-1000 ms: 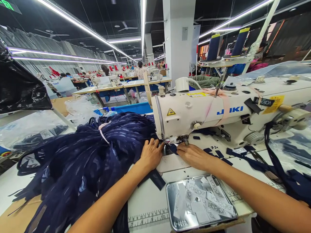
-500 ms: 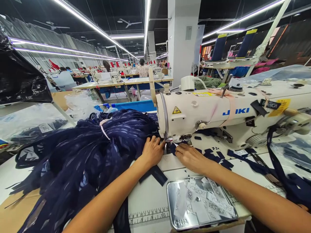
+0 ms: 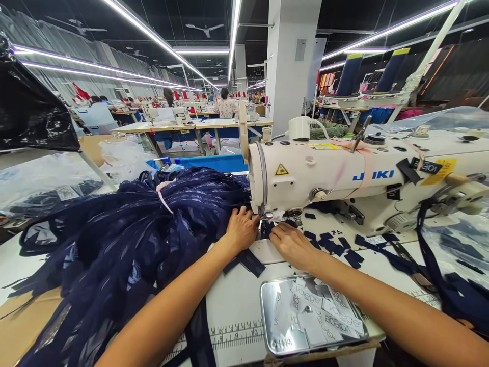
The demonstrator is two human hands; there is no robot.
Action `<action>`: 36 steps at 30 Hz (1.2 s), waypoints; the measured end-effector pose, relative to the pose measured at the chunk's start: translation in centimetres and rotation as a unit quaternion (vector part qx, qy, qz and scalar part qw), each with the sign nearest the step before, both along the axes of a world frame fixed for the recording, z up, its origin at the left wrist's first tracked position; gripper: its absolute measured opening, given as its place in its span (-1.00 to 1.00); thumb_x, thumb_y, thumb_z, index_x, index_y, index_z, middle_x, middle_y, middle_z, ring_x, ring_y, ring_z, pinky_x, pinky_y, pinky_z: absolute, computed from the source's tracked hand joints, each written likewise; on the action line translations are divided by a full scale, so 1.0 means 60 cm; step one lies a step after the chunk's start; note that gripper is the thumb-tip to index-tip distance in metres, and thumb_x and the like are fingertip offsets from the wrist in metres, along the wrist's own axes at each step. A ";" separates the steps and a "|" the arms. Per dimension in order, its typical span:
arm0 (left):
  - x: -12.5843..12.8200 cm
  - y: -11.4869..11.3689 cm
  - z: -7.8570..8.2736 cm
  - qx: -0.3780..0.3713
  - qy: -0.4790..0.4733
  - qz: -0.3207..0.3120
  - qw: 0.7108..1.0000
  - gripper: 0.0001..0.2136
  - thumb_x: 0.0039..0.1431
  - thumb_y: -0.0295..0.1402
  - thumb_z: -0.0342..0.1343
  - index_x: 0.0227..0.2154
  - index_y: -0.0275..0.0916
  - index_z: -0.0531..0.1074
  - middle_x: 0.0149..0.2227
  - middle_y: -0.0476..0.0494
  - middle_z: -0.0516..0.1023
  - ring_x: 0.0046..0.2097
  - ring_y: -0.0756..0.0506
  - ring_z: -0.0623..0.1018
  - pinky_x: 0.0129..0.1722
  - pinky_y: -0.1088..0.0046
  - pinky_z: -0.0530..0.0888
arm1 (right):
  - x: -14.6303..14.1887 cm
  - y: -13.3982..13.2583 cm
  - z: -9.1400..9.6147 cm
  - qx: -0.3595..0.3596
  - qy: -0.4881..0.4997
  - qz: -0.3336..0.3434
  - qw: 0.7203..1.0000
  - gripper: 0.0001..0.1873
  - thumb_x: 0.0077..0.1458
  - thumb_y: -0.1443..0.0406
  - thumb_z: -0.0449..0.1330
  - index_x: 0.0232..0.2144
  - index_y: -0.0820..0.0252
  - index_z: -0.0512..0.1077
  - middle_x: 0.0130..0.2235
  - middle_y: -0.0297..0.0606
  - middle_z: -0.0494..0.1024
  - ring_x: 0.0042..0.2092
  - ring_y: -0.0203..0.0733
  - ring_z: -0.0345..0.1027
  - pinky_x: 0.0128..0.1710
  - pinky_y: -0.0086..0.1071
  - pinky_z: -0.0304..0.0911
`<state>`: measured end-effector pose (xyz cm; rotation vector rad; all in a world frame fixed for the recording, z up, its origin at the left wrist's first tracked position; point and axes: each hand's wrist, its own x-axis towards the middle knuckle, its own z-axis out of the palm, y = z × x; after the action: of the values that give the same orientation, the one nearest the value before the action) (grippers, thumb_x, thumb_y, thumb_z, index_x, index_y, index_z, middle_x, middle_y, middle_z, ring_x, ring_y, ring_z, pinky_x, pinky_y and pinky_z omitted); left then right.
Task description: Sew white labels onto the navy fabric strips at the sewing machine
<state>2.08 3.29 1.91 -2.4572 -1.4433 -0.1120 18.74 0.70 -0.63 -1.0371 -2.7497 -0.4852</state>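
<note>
White-grey pillar well behind the machine, rising to the dark ceiling. White worktable across the foreground, with a printed ruler scale towards its front edge. On it, to the right, cream-white sewing machine, blue lettering along its arm, head end pointing left. To the left, heaped over the table and spreading forward, a big bundle of navy fabric strips. Above that, at the far left, glossy black plastic. In front of the machine, a shiny metal tray.

At the needle end, left hand, palm down, fingers bent and close together, just beside the bundle's right end; gripping or only pressing, cannot tell. Just across from it, right hand, palm down, fingers curled with tips at a dark navy piece; pinching or merely guiding, cannot tell. That piece between both sets of fingertips, under the machine's head, partly hidden. Around the bundle, a pale pink tie. In the tray, overlapping, white printed labels. To the right of the right hand, strewn about, small navy scraps.
</note>
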 end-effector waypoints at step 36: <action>0.023 -0.075 -0.003 -0.141 -0.238 -0.050 0.960 -0.82 0.14 -0.33 -0.03 -0.50 -0.26 0.37 -0.52 -0.04 0.44 -0.44 -0.04 0.42 -0.43 0.49 0.24 | 0.079 -0.108 0.084 -0.237 0.037 0.065 0.969 -0.92 0.08 0.40 0.08 -0.32 0.22 0.35 -0.32 -0.28 0.38 -0.32 -0.27 0.26 -0.34 -0.41 0.13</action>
<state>3.48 -1.21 1.73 -2.8755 -1.6090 -0.5948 23.47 -5.78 4.40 -0.9224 -2.9074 0.2406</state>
